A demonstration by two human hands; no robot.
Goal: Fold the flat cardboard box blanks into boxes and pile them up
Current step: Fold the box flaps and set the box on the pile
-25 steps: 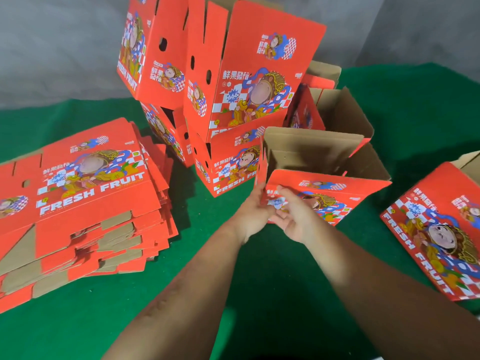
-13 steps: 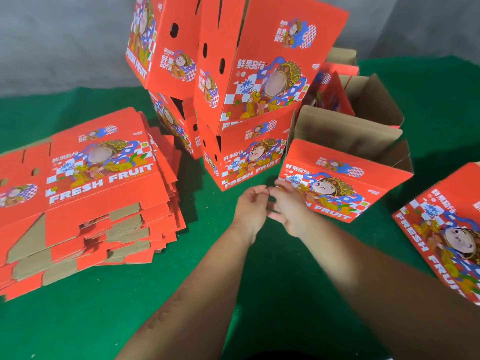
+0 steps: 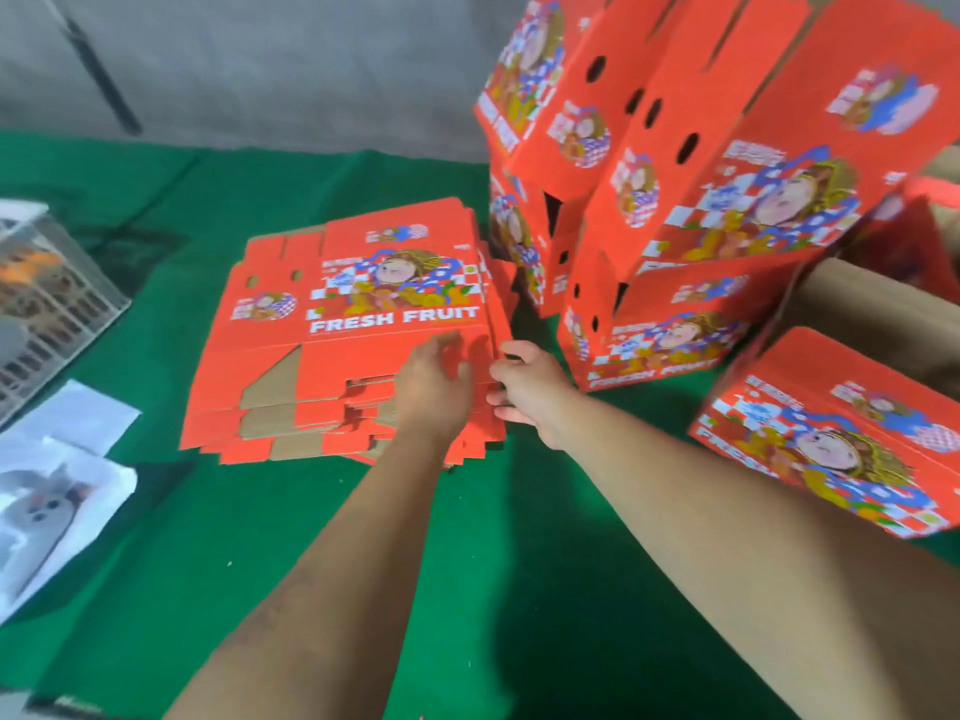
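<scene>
Red printed cardboard everywhere on green cloth-covered bench [image 3: 519, 589]. Stack of flat blanks [image 3: 353, 324] lying mid-bench, toward left, brown flap undersides stepped along near edge, presumably fanned so single sheets can be peeled off. Left hand [image 3: 434, 387] resting palm-down on near right part of top blank, fingers spread and mostly straight, pressing rather than gripping; likely pinning stack so only one sheet lifts. Right hand [image 3: 530, 389] at right edge of stack, thumb on top and fingers curled under the edge; pinching the top blank by the look of it, though how many sheets caught cannot be told through blur. Folded boxes [image 3: 727, 210] piled toward far right of bench, just beside stack, upper ones tilted and leaning, handle holes facing camera; pile looks unsteady, risk of toppling if bumped. One more folded box [image 3: 831, 433] at right edge, near side, lying on its face, apart from pile, probably waiting to go on it. Open brown-lined box [image 3: 878, 314] behind it, flaps up, not yet closed. Clear plastic crate [image 3: 47, 298] and white paper [image 3: 67, 439] at left edge, unrelated. Step judged: picking next blank; several boxes done, many blanks left.
</scene>
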